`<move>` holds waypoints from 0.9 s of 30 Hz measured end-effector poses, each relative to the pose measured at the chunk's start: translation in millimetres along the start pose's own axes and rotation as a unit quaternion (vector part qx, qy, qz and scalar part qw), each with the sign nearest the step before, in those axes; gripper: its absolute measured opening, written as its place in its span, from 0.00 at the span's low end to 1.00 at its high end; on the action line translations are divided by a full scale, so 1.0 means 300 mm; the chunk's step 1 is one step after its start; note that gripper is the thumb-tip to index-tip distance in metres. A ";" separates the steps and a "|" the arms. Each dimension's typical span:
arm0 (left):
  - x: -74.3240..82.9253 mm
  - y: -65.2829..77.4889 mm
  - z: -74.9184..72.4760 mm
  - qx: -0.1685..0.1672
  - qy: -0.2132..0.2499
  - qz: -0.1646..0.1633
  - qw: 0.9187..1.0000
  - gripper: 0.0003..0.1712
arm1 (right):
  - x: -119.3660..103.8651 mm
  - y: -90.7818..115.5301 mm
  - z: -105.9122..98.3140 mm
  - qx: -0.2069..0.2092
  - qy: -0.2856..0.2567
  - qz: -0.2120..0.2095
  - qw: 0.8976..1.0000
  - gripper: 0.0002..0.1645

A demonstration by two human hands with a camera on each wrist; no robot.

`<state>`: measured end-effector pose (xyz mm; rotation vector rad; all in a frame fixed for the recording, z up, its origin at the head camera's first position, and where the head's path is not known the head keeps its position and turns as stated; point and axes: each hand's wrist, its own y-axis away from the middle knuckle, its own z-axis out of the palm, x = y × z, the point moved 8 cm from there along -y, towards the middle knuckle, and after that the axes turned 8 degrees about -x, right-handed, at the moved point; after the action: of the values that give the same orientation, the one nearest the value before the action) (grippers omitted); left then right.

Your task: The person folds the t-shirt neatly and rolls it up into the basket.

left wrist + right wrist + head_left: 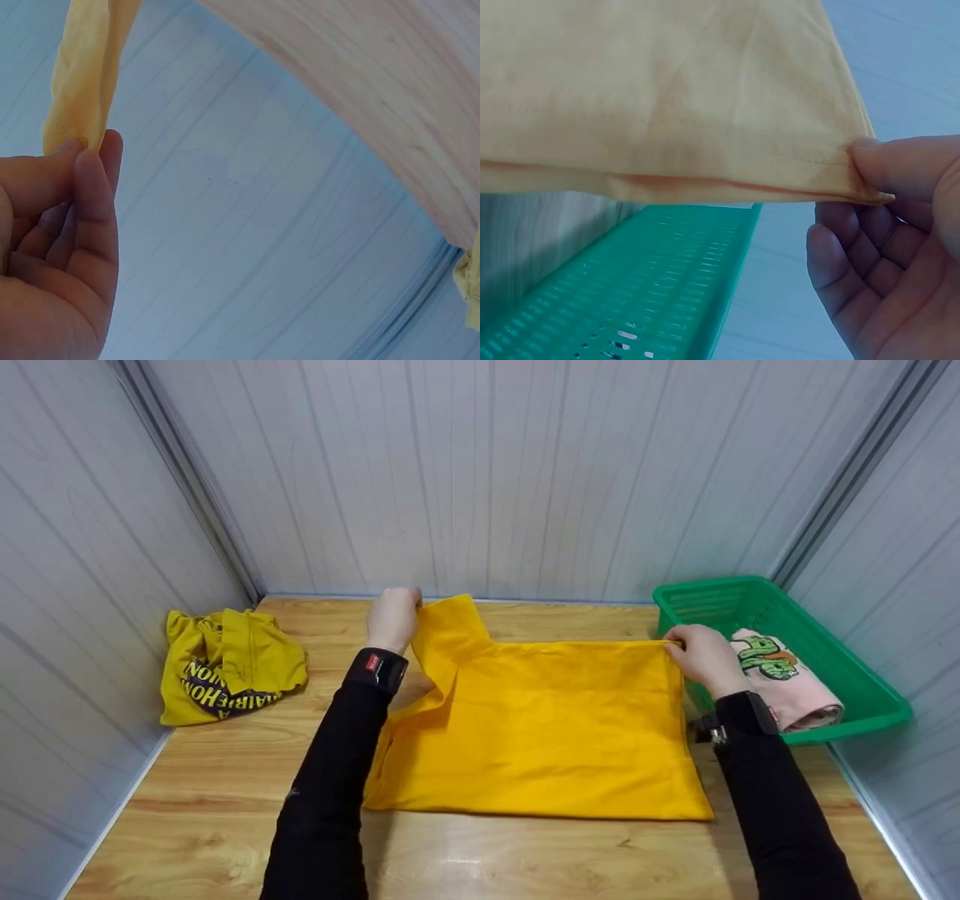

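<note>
A yellow-orange T-shirt (562, 720), folded over on itself, spreads across the wooden table in the head view. My left hand (393, 619) pinches its upper left end, and a sleeve stands out beside that hand. In the left wrist view, thumb and fingertips of the left hand (67, 225) nip a narrow end of the cloth. At the far right corner, the right hand (703, 658) holds the hem. The right wrist view shows the right hand's thumb on top of the stitched hem (780, 161), with its fingers curled below.
On the right stands a green plastic basket (862, 682) with a rolled pink garment (799, 690) in it, close by the right wrist. A crumpled olive-yellow garment with dark lettering (232, 660) lies at the left. Pale panel walls (487, 480) enclose the wooden table (480, 855).
</note>
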<state>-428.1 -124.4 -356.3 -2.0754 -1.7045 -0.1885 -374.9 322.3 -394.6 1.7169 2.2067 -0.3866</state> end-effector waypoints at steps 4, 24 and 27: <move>0.013 -0.008 -0.025 0.016 0.006 0.011 1.000 0.12 | -0.002 0.000 -0.012 0.010 0.000 -0.003 1.000 0.14; 0.068 -0.017 -0.103 0.098 0.014 0.084 0.992 0.09 | 0.014 0.002 -0.039 0.036 -0.012 0.001 0.999 0.14; 0.057 -0.015 -0.100 0.096 0.009 0.079 0.992 0.09 | 0.011 0.001 -0.039 0.036 -0.011 -0.003 0.999 0.14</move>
<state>-423.2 -121.0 -321.9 -2.0471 -1.4770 0.0066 -376.3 330.1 -385.3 1.7356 2.2077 -0.4889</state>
